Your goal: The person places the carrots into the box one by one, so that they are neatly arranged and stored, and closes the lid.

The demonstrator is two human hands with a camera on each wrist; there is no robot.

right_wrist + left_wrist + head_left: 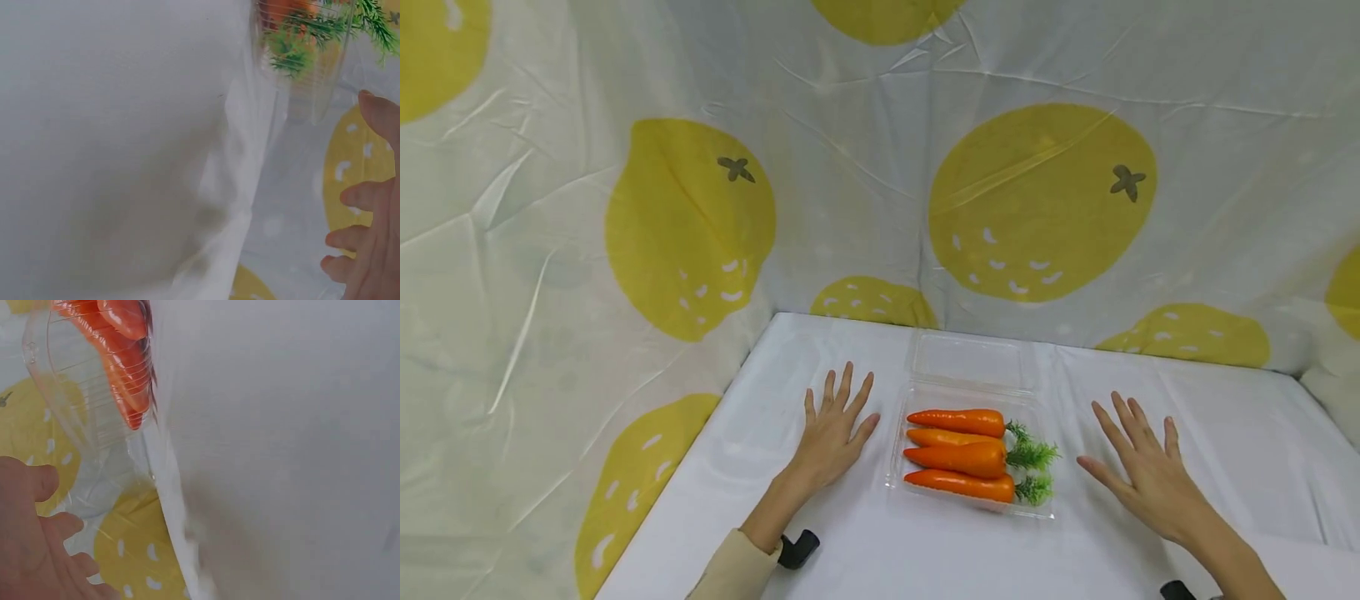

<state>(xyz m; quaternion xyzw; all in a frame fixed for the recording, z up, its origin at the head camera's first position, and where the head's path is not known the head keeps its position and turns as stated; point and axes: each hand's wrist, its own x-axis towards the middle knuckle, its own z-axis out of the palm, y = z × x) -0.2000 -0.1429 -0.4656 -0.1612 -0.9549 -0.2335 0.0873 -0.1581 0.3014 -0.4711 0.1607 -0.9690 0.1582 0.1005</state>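
Several orange carrots [958, 457] with feathery green tops lie side by side in a clear plastic box [895, 467], their tips pointing left. The box's clear lid [970, 358] is folded back behind it. To the left of the box my left hand [833, 437] is held with fingers spread, holding nothing. My right hand [1150, 479] is on the other side, right of the green tops [294, 53], its fingers also spread and nothing in it. Both hands are apart from the box, and their shadows fall on the white cloth.
A white cloth covers the table [850, 550]. Behind it and on the left hangs a pale curtain [850, 192] printed with large yellow lemons. Dark wrist-worn devices show below both hands, one [799, 550] by the left sleeve.
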